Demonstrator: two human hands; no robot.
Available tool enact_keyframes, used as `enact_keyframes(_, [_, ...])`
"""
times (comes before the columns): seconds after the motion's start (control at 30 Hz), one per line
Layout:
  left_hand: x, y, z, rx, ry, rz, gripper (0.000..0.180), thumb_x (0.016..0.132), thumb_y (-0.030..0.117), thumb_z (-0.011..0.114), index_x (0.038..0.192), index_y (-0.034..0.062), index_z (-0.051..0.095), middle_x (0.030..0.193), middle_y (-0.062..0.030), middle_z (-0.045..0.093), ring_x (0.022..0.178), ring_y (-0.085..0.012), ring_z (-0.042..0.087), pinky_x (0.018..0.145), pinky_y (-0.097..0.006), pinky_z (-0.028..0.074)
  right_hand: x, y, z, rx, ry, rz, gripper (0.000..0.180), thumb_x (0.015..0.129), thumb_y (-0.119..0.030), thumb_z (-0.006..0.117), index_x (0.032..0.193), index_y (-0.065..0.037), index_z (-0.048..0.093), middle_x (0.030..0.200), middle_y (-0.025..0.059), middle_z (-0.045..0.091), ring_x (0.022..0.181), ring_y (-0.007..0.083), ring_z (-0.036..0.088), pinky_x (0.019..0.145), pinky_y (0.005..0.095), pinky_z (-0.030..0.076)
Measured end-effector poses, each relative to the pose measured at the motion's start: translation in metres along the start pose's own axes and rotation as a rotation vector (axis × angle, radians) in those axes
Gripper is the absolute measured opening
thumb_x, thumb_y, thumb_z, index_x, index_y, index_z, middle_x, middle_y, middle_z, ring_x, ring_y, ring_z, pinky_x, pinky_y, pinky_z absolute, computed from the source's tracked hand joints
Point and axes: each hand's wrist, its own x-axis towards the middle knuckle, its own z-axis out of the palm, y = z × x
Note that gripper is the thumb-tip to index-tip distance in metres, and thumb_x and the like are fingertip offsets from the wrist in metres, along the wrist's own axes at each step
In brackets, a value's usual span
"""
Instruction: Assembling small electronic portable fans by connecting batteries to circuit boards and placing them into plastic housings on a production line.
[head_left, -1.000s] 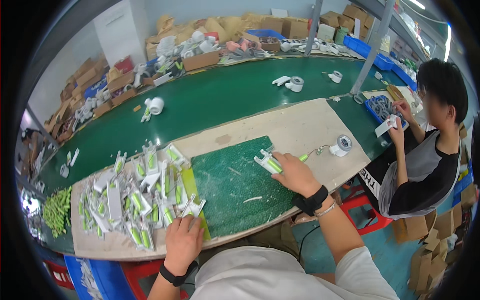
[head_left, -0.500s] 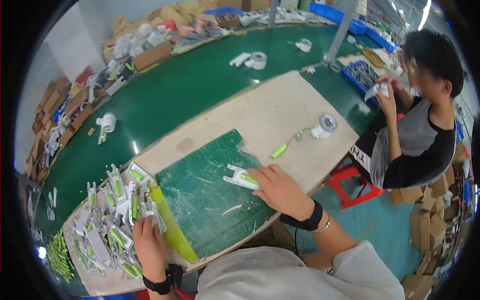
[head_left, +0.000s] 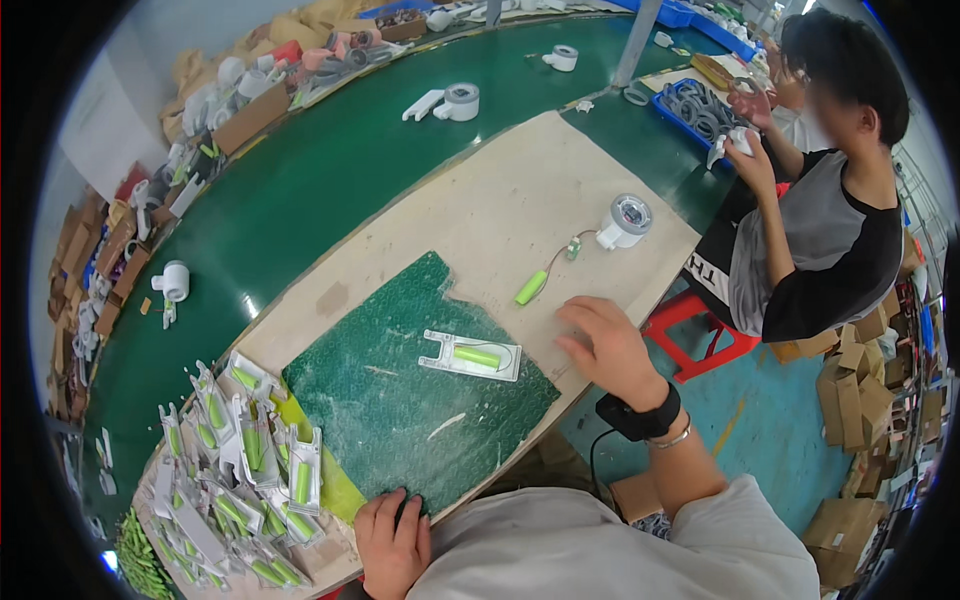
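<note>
A white plastic housing half with a green battery cell (head_left: 477, 356) lies alone on the green cutting mat (head_left: 400, 420). My right hand (head_left: 612, 352) hovers just right of the mat, empty, fingers apart and bent. Beyond it on the board rest a white round lamp-like head (head_left: 624, 222) and a green battery (head_left: 531, 287), joined by a wire with a small circuit board. My left hand (head_left: 393, 543) is at the mat's front edge, fingers curled; something dark shows between them, too small to name. Left of the mat is a pile of similar housings with green cells (head_left: 235, 480).
A green conveyor belt (head_left: 330, 190) runs behind the board, carrying several white parts (head_left: 461, 101). On the right, a co-worker (head_left: 830, 220) handles a white piece beside a blue tray of grey rings (head_left: 690, 110). A red stool (head_left: 700, 335) stands by the board's right end.
My right hand has let go of the housing on the mat and moved right. My left hand has left the pile and come to the mat's front edge. The view has shifted slightly.
</note>
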Motion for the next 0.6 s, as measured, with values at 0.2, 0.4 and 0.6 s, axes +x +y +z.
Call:
enact_keyframes(0.2, [0.006,-0.008,0.007,-0.034,0.043,0.008,0.026,0.066,0.006,0.063,0.092,0.0024,0.059,0.100,-0.0126,0.054,0.092,-0.0319,0.049,0.079,-0.041,0.040,-0.011,0.005,0.017,-0.077,0.242,0.012,0.014,0.069,-0.005,0.064,0.082,-0.004,0.060,0.087,0.0073,0.061,0.079,0.0262,0.056,0.070,0.0341,0.046])
enact_keyframes(0.4, [0.004,-0.009,0.008,0.009,0.064,0.007,0.026,0.066,0.008,0.064,0.091,0.0041,0.061,0.100,-0.0106,0.055,0.090,-0.0293,0.051,0.076,-0.039,0.041,-0.008,0.005,0.021,-0.054,0.310,-0.001,0.010,0.070,-0.002,0.063,0.078,-0.004,0.060,0.084,0.0069,0.061,0.075,0.0244,0.057,0.063,0.0310,0.047])
enact_keyframes(0.6, [0.005,-0.006,0.008,-0.005,0.063,0.002,0.025,0.066,0.006,0.063,0.091,0.0026,0.060,0.100,-0.0121,0.054,0.091,-0.0310,0.050,0.078,-0.040,0.041,-0.008,0.004,0.019,-0.074,0.312,0.009,0.010,0.070,-0.001,0.063,0.078,-0.004,0.060,0.083,0.0069,0.062,0.075,0.0242,0.057,0.063,0.0309,0.047])
